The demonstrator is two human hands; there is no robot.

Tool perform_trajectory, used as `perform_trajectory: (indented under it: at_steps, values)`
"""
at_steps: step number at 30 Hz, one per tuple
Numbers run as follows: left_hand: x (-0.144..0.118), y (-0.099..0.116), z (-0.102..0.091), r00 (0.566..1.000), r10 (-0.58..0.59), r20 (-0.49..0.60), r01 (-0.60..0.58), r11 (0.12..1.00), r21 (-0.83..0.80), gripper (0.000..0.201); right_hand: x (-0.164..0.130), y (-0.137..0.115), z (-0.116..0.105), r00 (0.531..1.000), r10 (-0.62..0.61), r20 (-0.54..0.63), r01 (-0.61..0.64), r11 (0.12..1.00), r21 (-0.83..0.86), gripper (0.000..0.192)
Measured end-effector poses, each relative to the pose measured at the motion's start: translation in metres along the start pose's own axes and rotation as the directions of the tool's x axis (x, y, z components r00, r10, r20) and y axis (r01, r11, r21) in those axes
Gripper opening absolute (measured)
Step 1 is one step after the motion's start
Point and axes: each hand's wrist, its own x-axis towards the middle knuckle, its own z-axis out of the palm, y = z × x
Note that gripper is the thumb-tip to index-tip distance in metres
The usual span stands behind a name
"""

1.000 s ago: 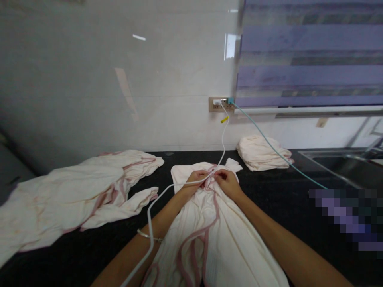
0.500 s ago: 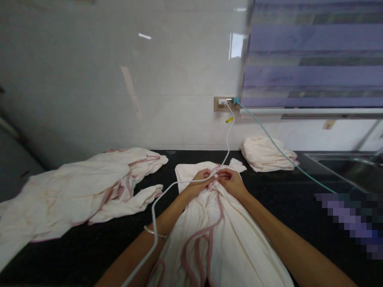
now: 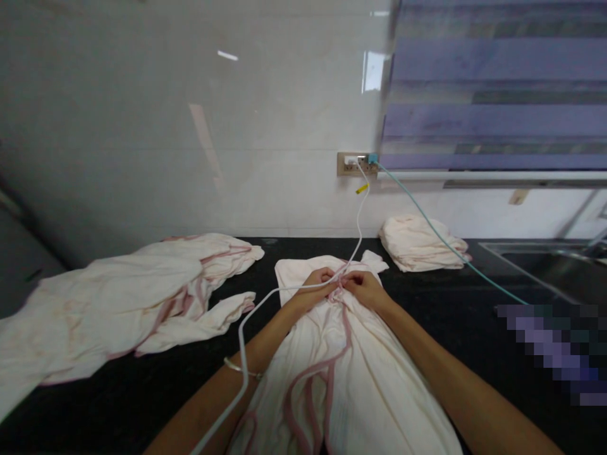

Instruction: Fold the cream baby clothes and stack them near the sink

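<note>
in the head view, a cream garment with pink trim (image 3: 341,379) is laid out on the dark surface (image 3: 450,297), running from the near edge toward the far wall. the left hand (image 3: 315,287) and the right hand (image 3: 363,287) are seen together at the garment's far end, almost touching each other. the fingers of both hands are curled together and pinched on the pink ties (image 3: 337,292) gathered there. a bangle (image 3: 237,366) is worn on the left wrist. a white cable (image 3: 358,234) is draped from the wall socket (image 3: 353,164) down over the left hand and forearm to the near edge. a teal cable (image 3: 441,240) is led from the same socket to the right, across a folded cream pile (image 3: 417,243) that is set at the far right of the surface, well apart from the hands. a loose heap of similar cream cloth (image 3: 118,297) is spread at the left. a sink (image 3: 550,265) is set into the surface at the far right, and a purple blind (image 3: 493,88) is hung above it.
</note>
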Motion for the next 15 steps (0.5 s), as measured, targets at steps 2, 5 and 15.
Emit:
perform_trajectory:
  at_steps: [2, 5, 15]
  values:
    - [0.000, 0.002, 0.000, 1.000, 0.012, -0.004, -0.012, 1.000, 0.012, 0.052, 0.000, 0.000, -0.001, 1.000, -0.021, -0.003, 0.021, 1.000, -0.012, 0.013]
    - [0.001, -0.001, 0.000, 1.000, 0.028, 0.013, -0.028, 1.000, 0.008, 0.051, -0.001, 0.001, -0.001, 0.999, -0.051, 0.002, 0.051, 0.999, -0.016, 0.010]
    - [0.005, -0.009, -0.002, 0.995, -0.039, -0.093, 0.032, 0.996, -0.081, 0.047, -0.008, 0.000, 0.013, 0.981, -0.074, -0.179, 0.059, 0.994, -0.089, 0.014]
